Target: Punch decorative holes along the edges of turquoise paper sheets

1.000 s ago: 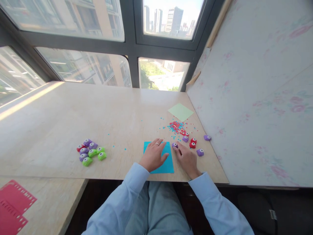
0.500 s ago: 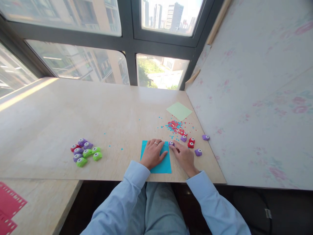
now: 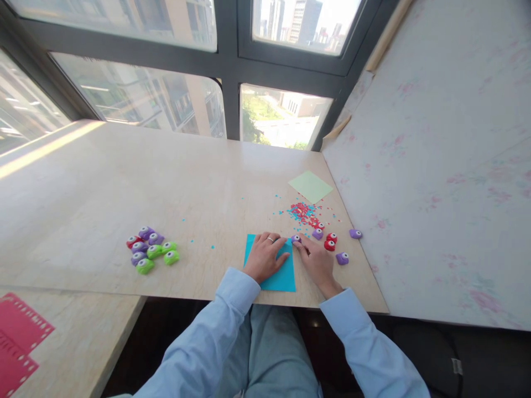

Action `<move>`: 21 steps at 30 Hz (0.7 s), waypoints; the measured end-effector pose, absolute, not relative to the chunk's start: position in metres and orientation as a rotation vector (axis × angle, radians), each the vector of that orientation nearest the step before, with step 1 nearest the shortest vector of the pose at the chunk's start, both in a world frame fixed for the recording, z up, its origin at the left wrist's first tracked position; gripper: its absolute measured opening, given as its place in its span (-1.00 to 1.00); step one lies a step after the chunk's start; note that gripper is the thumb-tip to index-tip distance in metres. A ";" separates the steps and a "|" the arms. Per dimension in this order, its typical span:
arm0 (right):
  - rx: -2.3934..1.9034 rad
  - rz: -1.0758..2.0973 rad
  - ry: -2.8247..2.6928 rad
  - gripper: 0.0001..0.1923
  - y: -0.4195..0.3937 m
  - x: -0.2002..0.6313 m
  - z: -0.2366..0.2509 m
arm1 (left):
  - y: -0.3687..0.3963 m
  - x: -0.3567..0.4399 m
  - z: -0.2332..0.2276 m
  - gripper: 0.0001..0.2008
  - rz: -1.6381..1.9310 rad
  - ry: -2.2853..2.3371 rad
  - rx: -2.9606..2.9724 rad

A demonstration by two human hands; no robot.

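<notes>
A blue sheet of paper (image 3: 284,276) lies near the front edge of the table. My left hand (image 3: 266,257) rests on it with the fingers stretched out, pressing it flat. At the sheet's upper right corner sits a small purple craft punch (image 3: 296,239), gripped in the fingers of my right hand (image 3: 317,262). Whether the paper's corner is inside the punch is too small to tell. To the right of that hand lie purple punches (image 3: 342,258) and red punches (image 3: 330,245).
Red and blue paper confetti (image 3: 302,211) is scattered beyond my right hand, beside a pale green sheet (image 3: 311,186). On the left stands a cluster of purple, red and green punches (image 3: 154,251). Pink punched sheets (image 3: 25,326) lie at the lower left. A papered wall (image 3: 435,166) bounds the right side.
The whole view has shifted slightly, so things appear a little further right. Both hands keep their places on the paper and the purple craft punch.
</notes>
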State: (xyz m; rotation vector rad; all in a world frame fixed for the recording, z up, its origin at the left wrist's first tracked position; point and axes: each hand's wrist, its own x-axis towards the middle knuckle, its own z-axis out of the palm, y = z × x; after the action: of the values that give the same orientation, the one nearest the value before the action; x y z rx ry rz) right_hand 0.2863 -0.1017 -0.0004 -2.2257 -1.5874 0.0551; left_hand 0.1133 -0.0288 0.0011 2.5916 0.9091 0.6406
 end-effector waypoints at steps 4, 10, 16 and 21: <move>-2.220 0.048 -1.584 -0.57 -0.103 0.287 -0.002 | -0.029 0.113 0.001 -0.63 0.647 0.914 2.579; -2.215 0.066 -1.565 -0.56 -0.104 0.286 -0.001 | -0.029 0.113 0.000 -0.64 0.650 0.912 2.573; -2.214 0.102 -1.571 -0.58 -0.104 0.288 -0.001 | -0.029 0.114 0.001 -0.66 0.643 0.906 2.584; -2.182 0.135 -1.570 -0.59 -0.105 0.289 -0.001 | -0.030 0.113 0.001 -0.68 0.639 0.903 2.579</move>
State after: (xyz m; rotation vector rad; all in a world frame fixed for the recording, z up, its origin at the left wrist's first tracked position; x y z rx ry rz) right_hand 0.2888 -0.1053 -0.0006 -2.1816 -1.5699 0.1354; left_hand 0.1129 -0.0301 0.0013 2.5785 0.9035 0.6389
